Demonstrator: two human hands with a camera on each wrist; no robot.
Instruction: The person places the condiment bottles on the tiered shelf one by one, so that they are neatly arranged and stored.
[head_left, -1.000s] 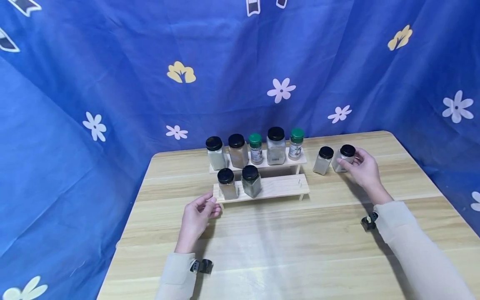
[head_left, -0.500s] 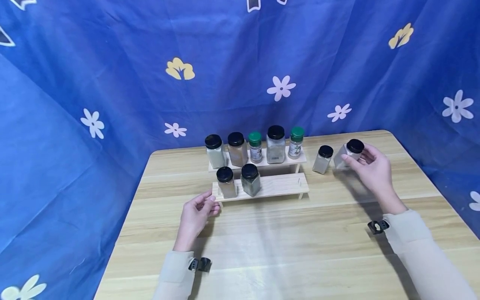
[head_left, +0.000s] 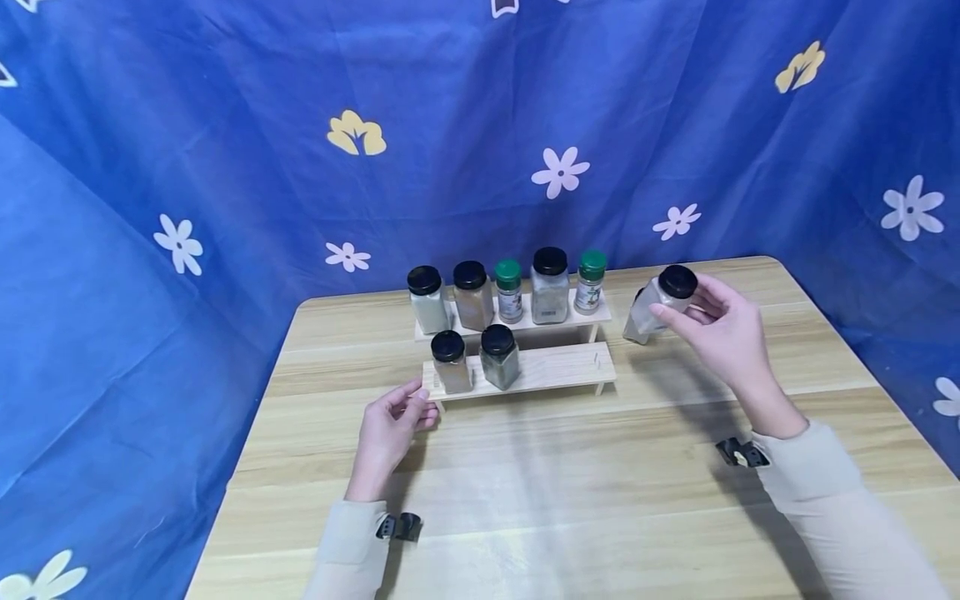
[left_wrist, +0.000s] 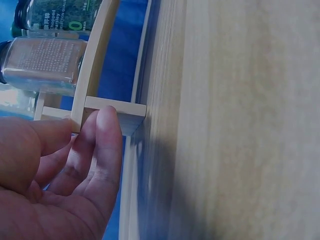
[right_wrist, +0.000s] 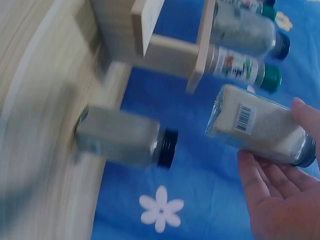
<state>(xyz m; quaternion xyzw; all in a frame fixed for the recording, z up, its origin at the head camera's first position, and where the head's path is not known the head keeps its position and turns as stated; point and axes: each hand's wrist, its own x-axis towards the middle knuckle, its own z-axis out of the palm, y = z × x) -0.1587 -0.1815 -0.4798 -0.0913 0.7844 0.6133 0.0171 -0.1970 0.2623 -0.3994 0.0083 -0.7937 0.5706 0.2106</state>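
My right hand (head_left: 727,342) grips a square spice jar (head_left: 664,293) with a black lid, raised off the table and tilted. In the right wrist view its barcode label shows on pale contents. Behind it, partly hidden in the head view, a similar black-lidded jar (right_wrist: 120,135) stands on the table. My left hand (head_left: 390,429) pinches the left end of the front wooden shelf (head_left: 562,371), thumb on the board and fingers by its leg (left_wrist: 117,106). On that shelf stand a brown-filled jar (head_left: 454,375) and a jar of green herbs (head_left: 501,367), both black-lidded.
Behind the front shelf, a second wooden shelf (head_left: 602,315) bears several jars, some black-lidded, two green-lidded, including a green-lidded shaker (head_left: 590,287) at its right end. Both stand on a wooden table (head_left: 525,500), with a blue flowered curtain (head_left: 450,183) behind and at the sides.
My right hand has lifted the jar off the table, then carried it left, in front of the other loose jar. The left hand has stayed at the shelf's end.
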